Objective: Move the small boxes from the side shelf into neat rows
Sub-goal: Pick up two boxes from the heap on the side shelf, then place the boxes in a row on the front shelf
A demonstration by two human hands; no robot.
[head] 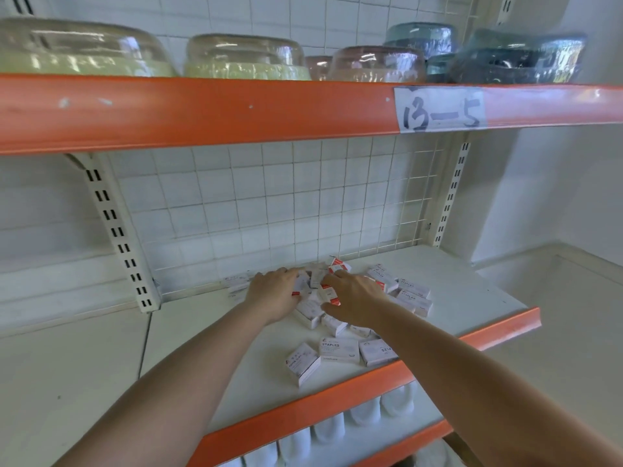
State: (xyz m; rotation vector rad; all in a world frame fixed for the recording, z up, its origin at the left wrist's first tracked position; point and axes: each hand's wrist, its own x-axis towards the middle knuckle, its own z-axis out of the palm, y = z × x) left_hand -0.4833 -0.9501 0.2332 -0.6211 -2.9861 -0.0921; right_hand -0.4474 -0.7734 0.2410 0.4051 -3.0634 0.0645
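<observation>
- sitting on the upper shelf, above its orange front edge, are plastic-wrapped bowls; a paper label reading "13-5" is stuck on that edge toward the right.
- a white wire grid backs the middle shelf, and white cups line the level under its front edge.
- the small boxes lie in a loose heap near the back edge of the middle shelf; three more sit in a rough row by the front edge.
- the left hand rests on the heap's left side, fingers spread over the boxes.
- the right hand lies on the heap's right side, fingers curved over a red-ended box; whether it grips it cannot be told.
</observation>
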